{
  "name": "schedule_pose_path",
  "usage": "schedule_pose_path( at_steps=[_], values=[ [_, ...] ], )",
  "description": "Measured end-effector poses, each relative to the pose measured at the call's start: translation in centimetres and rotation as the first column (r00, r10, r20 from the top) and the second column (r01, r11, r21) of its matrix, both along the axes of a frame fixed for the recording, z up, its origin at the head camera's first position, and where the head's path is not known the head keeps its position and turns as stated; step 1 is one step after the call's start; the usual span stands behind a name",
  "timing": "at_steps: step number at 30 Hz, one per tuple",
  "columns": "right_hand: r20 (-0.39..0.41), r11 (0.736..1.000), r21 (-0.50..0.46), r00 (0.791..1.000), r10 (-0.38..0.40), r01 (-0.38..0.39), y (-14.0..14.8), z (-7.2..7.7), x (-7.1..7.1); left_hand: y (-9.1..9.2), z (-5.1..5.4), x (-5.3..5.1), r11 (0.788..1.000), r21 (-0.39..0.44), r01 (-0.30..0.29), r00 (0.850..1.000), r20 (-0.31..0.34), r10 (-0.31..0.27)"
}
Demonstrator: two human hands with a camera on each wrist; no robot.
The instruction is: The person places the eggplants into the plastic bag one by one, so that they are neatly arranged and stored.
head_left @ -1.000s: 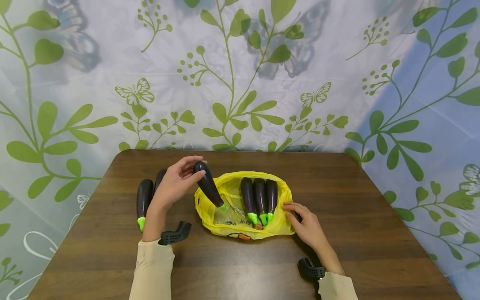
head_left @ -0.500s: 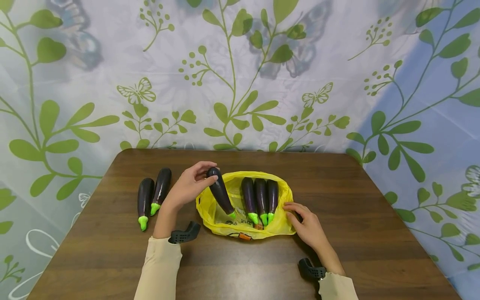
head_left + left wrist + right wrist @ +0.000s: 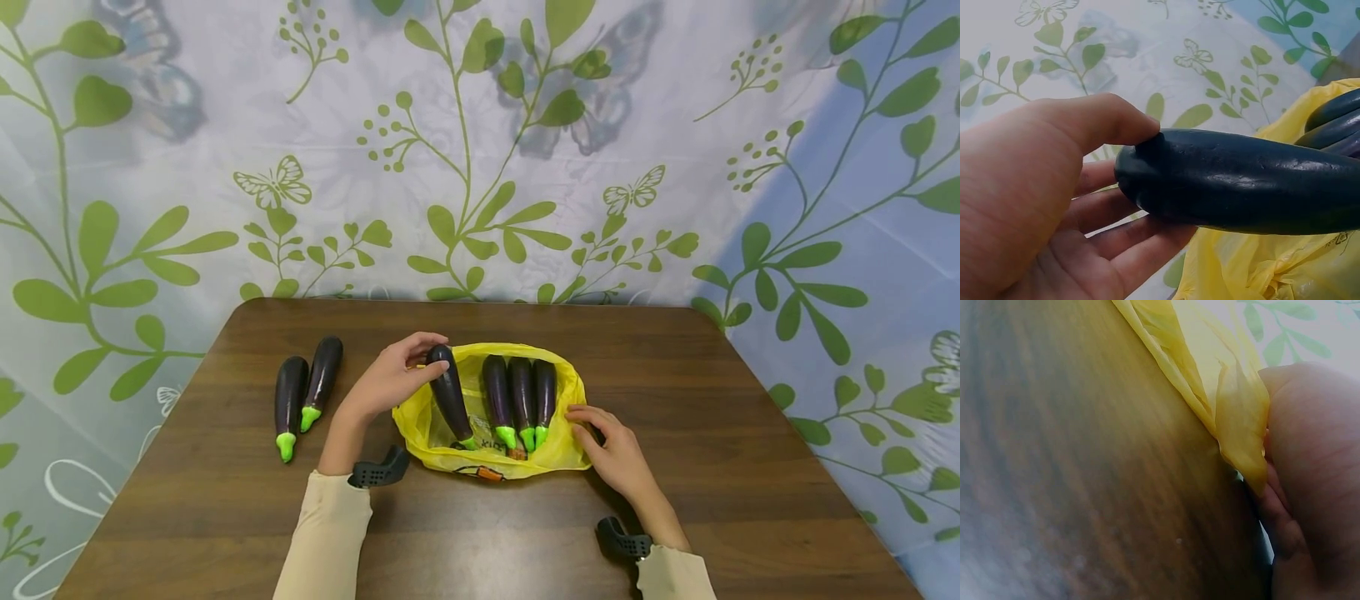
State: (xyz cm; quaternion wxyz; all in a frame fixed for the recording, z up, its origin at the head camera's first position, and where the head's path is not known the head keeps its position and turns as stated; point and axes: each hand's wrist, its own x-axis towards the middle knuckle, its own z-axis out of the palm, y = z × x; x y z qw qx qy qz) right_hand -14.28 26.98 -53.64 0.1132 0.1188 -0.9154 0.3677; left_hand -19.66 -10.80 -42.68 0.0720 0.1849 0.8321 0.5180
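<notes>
The held eggplant [image 3: 452, 398] is a deep purple-black, near to black in the left wrist view, with a glossy skin marked by small dents and streaks of light; plump and rounded at the top, it narrows to a bright green stem end. It leans over the left part of a yellow bag [image 3: 447, 460], green end lowered inside the opening, though whether that tip touches the bottom cannot be told. The left hand [image 3: 393, 375] grips its blunt end between thumb and fingers, while the right hand [image 3: 617, 448] pinches the bag's right edge. The bag is thin, crinkled, slightly see-through plastic with dark print, and three similar eggplants [image 3: 522, 396] lie side by side in it. Two more eggplants [image 3: 322, 379] rest at the left on the brown wood-grained table [image 3: 517, 533]
</notes>
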Motion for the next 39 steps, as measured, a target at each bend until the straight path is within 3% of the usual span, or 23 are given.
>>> schedule_pose_path(
  at_steps=[11, 18, 22, 30, 39],
  values=[
    [0.032, 1.0, -0.001, 0.999, -0.012, 0.012, 0.0, 0.2, 0.0, 0.4, -0.5, 0.0, 0.991, -0.114, 0.064, 0.996, -0.059, -0.071],
    [0.034, 1.0, -0.005, 0.999, -0.011, 0.011, 0.0, 0.2, 0.0, 1.0, -0.7, -0.1, 0.974, -0.199, 0.109, 0.992, -0.045, -0.12],
    [0.023, 1.0, -0.002, 1.0, -0.01, 0.01, 0.0, 0.1, 0.0, 1.2, -0.8, 0.0, 0.968, -0.208, 0.142, 0.988, -0.038, -0.153],
    [0.004, 1.0, -0.003, 1.0, -0.001, 0.001, 0.0, 0.1, -0.1, 1.5, -1.0, 0.1, 0.942, -0.235, 0.24, 0.968, -0.013, -0.25],
    [0.016, 1.0, -0.002, 1.0, -0.006, 0.006, 0.0, 0.2, 0.0, 1.9, -1.0, 0.0, 0.967, -0.181, 0.179, 0.98, -0.053, -0.191]
  ],
)
